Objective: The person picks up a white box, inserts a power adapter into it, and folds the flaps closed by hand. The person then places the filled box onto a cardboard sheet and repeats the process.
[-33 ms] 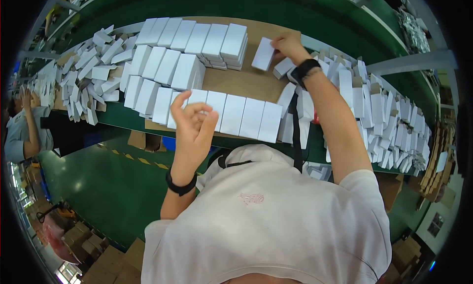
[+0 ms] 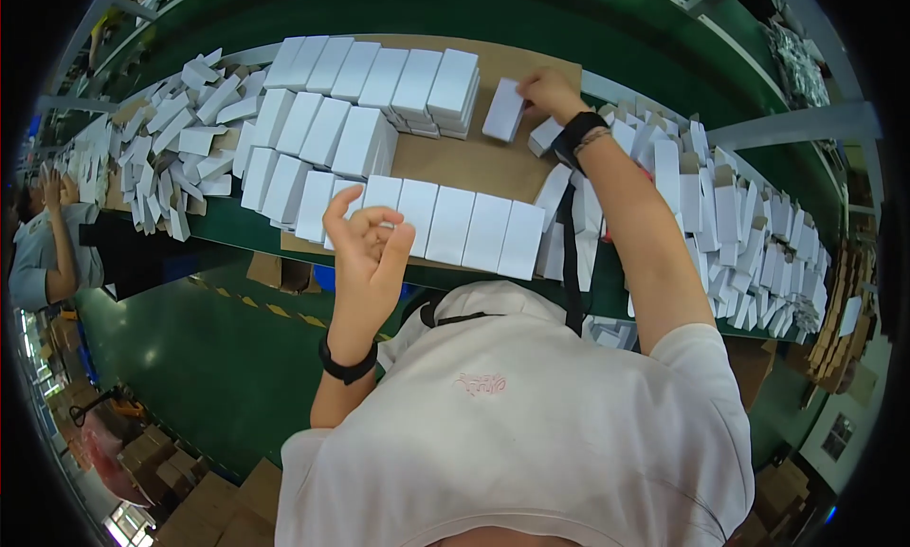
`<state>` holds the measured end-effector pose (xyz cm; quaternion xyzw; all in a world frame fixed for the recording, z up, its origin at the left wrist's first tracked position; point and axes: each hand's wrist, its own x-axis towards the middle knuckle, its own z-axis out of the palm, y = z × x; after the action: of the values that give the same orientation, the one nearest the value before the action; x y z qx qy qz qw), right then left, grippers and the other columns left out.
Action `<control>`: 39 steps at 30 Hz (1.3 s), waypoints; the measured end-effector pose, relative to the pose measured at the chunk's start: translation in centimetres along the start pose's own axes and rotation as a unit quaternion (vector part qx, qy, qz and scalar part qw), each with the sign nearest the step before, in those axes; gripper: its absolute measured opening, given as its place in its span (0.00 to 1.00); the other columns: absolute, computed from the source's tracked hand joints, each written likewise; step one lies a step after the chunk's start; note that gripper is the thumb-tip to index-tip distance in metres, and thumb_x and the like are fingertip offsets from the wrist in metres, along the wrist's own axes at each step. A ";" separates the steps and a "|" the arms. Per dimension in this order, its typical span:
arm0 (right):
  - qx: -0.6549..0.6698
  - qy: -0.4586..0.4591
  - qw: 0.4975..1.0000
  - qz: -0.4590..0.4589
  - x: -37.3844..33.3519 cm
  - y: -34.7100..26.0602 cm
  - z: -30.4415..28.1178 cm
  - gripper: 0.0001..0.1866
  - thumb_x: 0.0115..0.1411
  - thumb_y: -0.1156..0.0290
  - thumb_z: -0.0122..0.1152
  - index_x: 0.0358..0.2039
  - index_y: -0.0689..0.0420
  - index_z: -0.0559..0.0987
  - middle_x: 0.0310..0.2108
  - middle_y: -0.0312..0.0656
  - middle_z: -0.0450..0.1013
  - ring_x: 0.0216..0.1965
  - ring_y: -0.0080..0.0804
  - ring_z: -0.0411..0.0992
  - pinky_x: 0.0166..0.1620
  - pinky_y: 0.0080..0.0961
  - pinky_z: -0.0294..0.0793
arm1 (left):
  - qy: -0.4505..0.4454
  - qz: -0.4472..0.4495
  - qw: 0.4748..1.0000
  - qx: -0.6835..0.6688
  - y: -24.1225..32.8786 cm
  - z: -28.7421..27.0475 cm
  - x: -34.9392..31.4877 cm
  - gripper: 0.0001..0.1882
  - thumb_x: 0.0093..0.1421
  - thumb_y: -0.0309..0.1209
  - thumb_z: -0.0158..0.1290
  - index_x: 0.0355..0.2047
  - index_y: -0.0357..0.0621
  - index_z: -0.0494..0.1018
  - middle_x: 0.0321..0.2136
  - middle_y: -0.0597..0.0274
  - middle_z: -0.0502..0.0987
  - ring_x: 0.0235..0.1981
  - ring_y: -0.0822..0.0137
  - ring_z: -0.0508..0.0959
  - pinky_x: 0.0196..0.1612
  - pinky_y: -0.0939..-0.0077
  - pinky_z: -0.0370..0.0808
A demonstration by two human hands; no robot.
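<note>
At one o'clock in the view, the right hand pinches a white box by its two-o'clock edge; the box is between twelve and one o'clock, above the brown cardboard, apart from the far row at eleven o'clock; whether it touches the cardboard, I cannot tell; between nine and ten o'clock, the left hand is spread, fingers half curled; it is just beside the near row, contact unclear; loose boxes lie in a left pile at ten o'clock and a right pile at three.
</note>
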<state>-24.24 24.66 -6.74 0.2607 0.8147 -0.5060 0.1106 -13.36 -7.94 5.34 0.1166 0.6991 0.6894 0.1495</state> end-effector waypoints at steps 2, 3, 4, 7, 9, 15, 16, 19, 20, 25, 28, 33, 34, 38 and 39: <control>-0.072 0.016 0.997 -0.028 2.5 1.4 2.6 0.13 0.50 0.77 0.57 0.38 0.64 0.74 0.32 0.47 0.72 0.32 0.34 0.73 0.30 0.26 0.76 | 0.046 -0.005 0.999 -0.009 -0.2 -0.4 -0.4 0.27 0.57 0.23 0.49 0.52 0.38 0.48 0.34 0.57 0.68 0.28 0.79 0.67 0.29 0.88 0.65; -0.094 0.062 0.993 -0.042 3.7 2.9 3.4 0.15 0.49 0.77 0.56 0.40 0.64 0.73 0.33 0.47 0.72 0.33 0.34 0.73 0.31 0.26 0.76 | 0.041 -0.006 0.999 -0.010 -0.2 -0.2 -0.1 0.27 0.57 0.23 0.49 0.52 0.38 0.48 0.34 0.57 0.68 0.28 0.79 0.67 0.29 0.88 0.65; -0.096 0.056 0.993 -0.042 3.5 2.7 3.6 0.15 0.49 0.77 0.56 0.40 0.64 0.73 0.33 0.47 0.72 0.33 0.34 0.73 0.31 0.26 0.76 | 0.041 -0.016 0.999 -0.012 -0.2 -0.2 -0.2 0.26 0.57 0.23 0.49 0.52 0.38 0.49 0.34 0.57 0.68 0.28 0.78 0.67 0.30 0.87 0.65; 0.080 0.048 0.995 -0.045 0.7 1.8 1.8 0.19 0.48 0.75 0.58 0.43 0.62 0.72 0.37 0.48 0.72 0.35 0.39 0.73 0.36 0.29 0.75 | 0.032 -0.028 0.999 -0.019 -0.3 0.4 -0.3 0.25 0.57 0.23 0.48 0.51 0.38 0.51 0.33 0.58 0.68 0.29 0.78 0.68 0.30 0.87 0.65; -0.228 0.092 0.945 -0.217 -1.7 2.3 -0.4 0.23 0.45 0.73 0.60 0.45 0.57 0.72 0.40 0.47 0.71 0.43 0.46 0.69 0.45 0.36 0.69 | 0.024 -0.028 0.999 -0.022 -0.4 0.8 -0.2 0.24 0.56 0.22 0.48 0.51 0.38 0.52 0.33 0.58 0.68 0.29 0.77 0.68 0.31 0.87 0.66; -0.556 0.107 0.780 -0.266 -7.1 4.1 0.5 0.26 0.38 0.73 0.64 0.43 0.54 0.73 0.42 0.47 0.70 0.50 0.45 0.63 0.50 0.37 0.63 | -0.084 0.009 0.996 0.008 0.7 2.8 1.4 0.22 0.55 0.24 0.50 0.49 0.39 0.56 0.32 0.60 0.68 0.30 0.75 0.69 0.36 0.81 0.67; -0.522 0.061 0.814 -0.248 -7.0 3.4 0.4 0.25 0.38 0.75 0.62 0.42 0.54 0.73 0.43 0.47 0.69 0.50 0.45 0.63 0.50 0.36 0.64 | -0.088 0.017 0.996 0.008 0.9 3.0 1.5 0.22 0.55 0.24 0.50 0.49 0.39 0.57 0.32 0.60 0.68 0.31 0.74 0.69 0.36 0.81 0.67; -0.429 0.091 0.835 -0.331 -9.8 1.1 -0.1 0.19 0.39 0.79 0.57 0.36 0.56 0.74 0.45 0.47 0.67 0.50 0.45 0.63 0.50 0.34 0.65 | -0.070 0.025 0.997 0.007 0.0 3.3 1.8 0.21 0.55 0.25 0.50 0.48 0.38 0.57 0.34 0.59 0.67 0.34 0.73 0.68 0.37 0.81 0.67; -0.381 0.147 0.800 -0.439 -11.8 0.0 -0.3 0.17 0.40 0.80 0.56 0.35 0.56 0.75 0.44 0.47 0.68 0.48 0.45 0.65 0.49 0.35 0.65 | -0.050 -0.018 0.998 0.034 0.1 3.6 1.9 0.23 0.57 0.31 0.51 0.50 0.36 0.57 0.39 0.56 0.67 0.39 0.71 0.68 0.41 0.79 0.67; -0.266 0.116 0.735 -0.613 -21.8 -4.5 0.4 0.18 0.44 0.80 0.57 0.39 0.54 0.75 0.50 0.50 0.64 0.54 0.48 0.60 0.52 0.35 0.64 | -0.097 -0.130 0.976 -0.146 0.0 6.2 3.7 0.30 0.57 0.42 0.51 0.53 0.36 0.56 0.48 0.53 0.64 0.47 0.69 0.67 0.47 0.77 0.66; -0.236 0.118 0.729 -0.632 -23.2 -3.7 0.9 0.26 0.46 0.81 0.57 0.48 0.51 0.70 0.54 0.53 0.59 0.56 0.50 0.57 0.54 0.35 0.61 | -0.231 -0.170 0.915 -0.282 1.5 6.5 4.2 0.33 0.54 0.41 0.55 0.53 0.37 0.54 0.45 0.55 0.66 0.45 0.70 0.68 0.46 0.76 0.66; -0.001 0.095 0.860 -0.501 -24.3 -3.7 0.7 0.38 0.49 0.77 0.57 0.60 0.55 0.51 0.58 0.53 0.52 0.58 0.46 0.54 0.57 0.36 0.56 | -0.175 -0.009 0.975 -0.135 1.4 7.1 3.4 0.35 0.53 0.38 0.57 0.55 0.42 0.51 0.44 0.56 0.66 0.44 0.68 0.68 0.43 0.74 0.68; 0.114 0.030 0.889 -0.443 -24.0 -3.7 0.9 0.37 0.50 0.76 0.57 0.60 0.57 0.52 0.58 0.51 0.52 0.57 0.43 0.55 0.57 0.34 0.55 | -0.183 0.044 0.979 -0.074 1.4 7.1 3.3 0.35 0.53 0.37 0.56 0.55 0.44 0.50 0.44 0.55 0.66 0.44 0.67 0.68 0.43 0.73 0.68; 0.353 -0.018 0.874 -0.333 -23.7 -3.0 2.2 0.20 0.56 0.72 0.53 0.49 0.62 0.65 0.50 0.44 0.62 0.49 0.29 0.62 0.53 0.27 0.59 | -0.189 0.128 0.974 0.005 0.5 7.4 2.7 0.33 0.54 0.36 0.55 0.55 0.46 0.50 0.45 0.50 0.64 0.43 0.65 0.68 0.43 0.72 0.67; 0.435 -0.029 0.853 -0.285 -23.3 -2.5 2.3 0.14 0.58 0.72 0.52 0.44 0.62 0.70 0.47 0.43 0.65 0.47 0.26 0.63 0.51 0.25 0.60 | -0.210 0.101 0.972 0.004 1.0 7.4 2.4 0.32 0.55 0.36 0.54 0.54 0.45 0.50 0.45 0.50 0.63 0.43 0.65 0.67 0.44 0.72 0.67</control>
<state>-6.23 14.49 4.42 0.0233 0.5464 -0.8255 -0.1396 -12.92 -0.20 6.16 0.3299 0.6390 0.6585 0.2221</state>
